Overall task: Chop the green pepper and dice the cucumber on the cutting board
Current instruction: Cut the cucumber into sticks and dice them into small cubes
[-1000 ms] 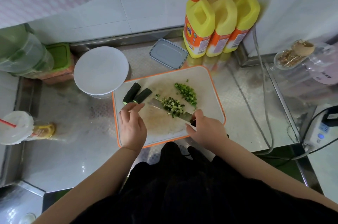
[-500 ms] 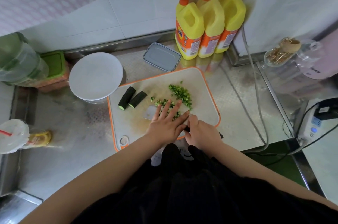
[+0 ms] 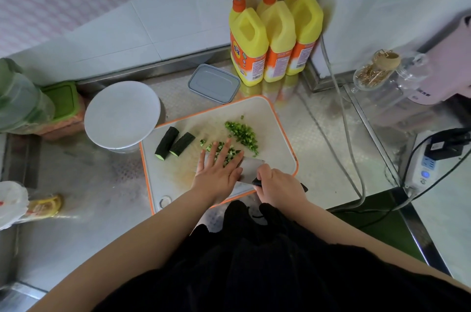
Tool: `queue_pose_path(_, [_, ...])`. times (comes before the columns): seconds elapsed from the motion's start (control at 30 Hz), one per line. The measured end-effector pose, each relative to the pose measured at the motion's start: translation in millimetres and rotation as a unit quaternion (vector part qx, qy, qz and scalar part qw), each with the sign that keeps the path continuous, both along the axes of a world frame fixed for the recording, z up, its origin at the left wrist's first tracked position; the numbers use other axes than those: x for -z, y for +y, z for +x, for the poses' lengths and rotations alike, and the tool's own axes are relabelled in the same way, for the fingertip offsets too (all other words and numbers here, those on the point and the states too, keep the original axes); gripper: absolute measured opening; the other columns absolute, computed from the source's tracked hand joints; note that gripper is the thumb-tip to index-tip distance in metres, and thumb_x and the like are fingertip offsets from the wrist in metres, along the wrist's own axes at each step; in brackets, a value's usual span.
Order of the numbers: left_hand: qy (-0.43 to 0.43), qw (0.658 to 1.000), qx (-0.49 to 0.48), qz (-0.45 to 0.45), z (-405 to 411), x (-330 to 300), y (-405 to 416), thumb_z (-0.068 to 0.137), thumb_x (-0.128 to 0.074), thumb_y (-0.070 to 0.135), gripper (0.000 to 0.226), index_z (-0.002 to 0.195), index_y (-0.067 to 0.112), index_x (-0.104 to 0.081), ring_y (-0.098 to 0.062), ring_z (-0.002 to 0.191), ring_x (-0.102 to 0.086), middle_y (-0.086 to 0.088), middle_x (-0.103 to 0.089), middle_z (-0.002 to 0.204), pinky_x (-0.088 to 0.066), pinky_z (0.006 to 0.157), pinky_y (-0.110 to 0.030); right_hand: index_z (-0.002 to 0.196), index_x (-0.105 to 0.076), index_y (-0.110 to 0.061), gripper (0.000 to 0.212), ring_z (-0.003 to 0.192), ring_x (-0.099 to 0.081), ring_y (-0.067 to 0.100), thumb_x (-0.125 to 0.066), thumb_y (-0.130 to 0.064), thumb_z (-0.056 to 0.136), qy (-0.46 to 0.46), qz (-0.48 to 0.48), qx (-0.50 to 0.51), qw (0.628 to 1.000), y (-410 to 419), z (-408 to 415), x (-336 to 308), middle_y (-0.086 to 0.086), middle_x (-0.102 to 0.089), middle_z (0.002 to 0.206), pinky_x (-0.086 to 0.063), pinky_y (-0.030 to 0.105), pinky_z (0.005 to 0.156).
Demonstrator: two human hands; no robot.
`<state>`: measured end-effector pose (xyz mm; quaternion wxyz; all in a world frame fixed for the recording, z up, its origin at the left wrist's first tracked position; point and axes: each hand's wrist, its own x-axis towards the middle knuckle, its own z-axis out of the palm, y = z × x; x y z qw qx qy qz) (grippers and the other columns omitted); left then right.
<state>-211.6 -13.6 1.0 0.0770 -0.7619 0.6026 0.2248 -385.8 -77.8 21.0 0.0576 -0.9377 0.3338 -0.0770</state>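
Note:
A white cutting board with an orange rim lies on the steel counter. Two dark cucumber pieces lie at its left. A pile of chopped green pepper sits toward the back right. Diced cucumber lies on and beside the knife blade. My left hand lies flat with spread, straight fingers over the diced cucumber and the blade. My right hand grips the knife's black handle at the board's near edge.
A white round lid sits just left of the board, a grey rectangular lid behind it. Three yellow pump bottles stand at the back. Cables and a power strip lie at right; glass jars beyond.
My left hand came from the board's left side across to the diced cucumber and now lies flat on it and the blade. The blade has shifted slightly right.

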Motion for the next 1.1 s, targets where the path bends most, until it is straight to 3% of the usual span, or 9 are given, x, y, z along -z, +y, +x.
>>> queue_pose_path(0.17, [-0.003,1.0,-0.008,0.01,6.8,1.6,-0.4,0.098,-0.001,0.052,0.054,0.151,0.044,0.006,-0.024,0.144,0.026,0.008,0.028,0.157,0.014,0.116,-0.05,0.07,-0.051,-0.014,0.051,0.036,-0.046,0.012,-0.092,-0.03,0.045,-0.011,-0.002,0.001,1.0,-0.9,-11.7,2.5,-0.006,-0.048,0.049,-0.02,0.02,0.036])
queue_pose_path(0.6, [-0.024,0.999,-0.016,0.013,30.9,9.6,-5.3,0.099,-0.002,0.053,0.055,0.152,0.041,0.007,-0.022,0.144,0.027,0.009,0.032,0.154,0.013,0.117,-0.049,0.078,-0.049,-0.014,0.042,0.04,-0.05,0.018,-0.086,-0.022,0.06,-0.052,0.053,0.04,0.996,-2.1,-37.9,12.6,-0.004,-0.052,0.055,-0.022,0.021,0.041])
queue_pose_path(0.83, [-0.018,0.999,-0.046,0.008,39.7,9.1,-9.0,0.098,-0.001,0.055,0.058,0.153,0.037,-0.001,-0.019,0.146,0.02,0.011,0.03,0.155,0.011,0.118,-0.045,0.081,-0.048,-0.013,0.04,0.041,-0.05,0.019,-0.084,-0.022,0.066,-0.057,0.075,0.057,0.994,-3.1,-57.7,16.5,-0.004,-0.055,0.059,-0.025,0.022,0.04])
queue_pose_path(0.97, [0.02,0.996,-0.065,-0.059,43.3,3.8,-10.5,0.091,0.008,0.057,0.073,0.154,0.027,-0.015,-0.013,0.149,0.004,0.01,0.01,0.161,0.003,0.12,-0.039,0.086,-0.045,-0.015,0.043,0.042,-0.052,0.017,-0.083,-0.02,0.067,-0.071,0.094,0.068,0.991,-6.9,-70.0,16.7,-0.004,-0.056,0.06,-0.026,0.021,0.04])
queue_pose_path(1.1, [0.032,0.989,-0.098,-0.111,47.6,-0.8,-13.3,0.104,-0.016,0.037,0.053,0.149,0.015,-0.034,-0.013,0.144,-0.025,0.001,-0.029,0.157,-0.01,0.119,-0.031,0.091,-0.049,-0.011,0.034,0.047,-0.059,0.021,-0.078,-0.019,0.075,-0.099,0.14,0.094,0.981,-11.5,-69.7,13.5,-0.002,-0.059,0.063,-0.033,0.024,0.039])
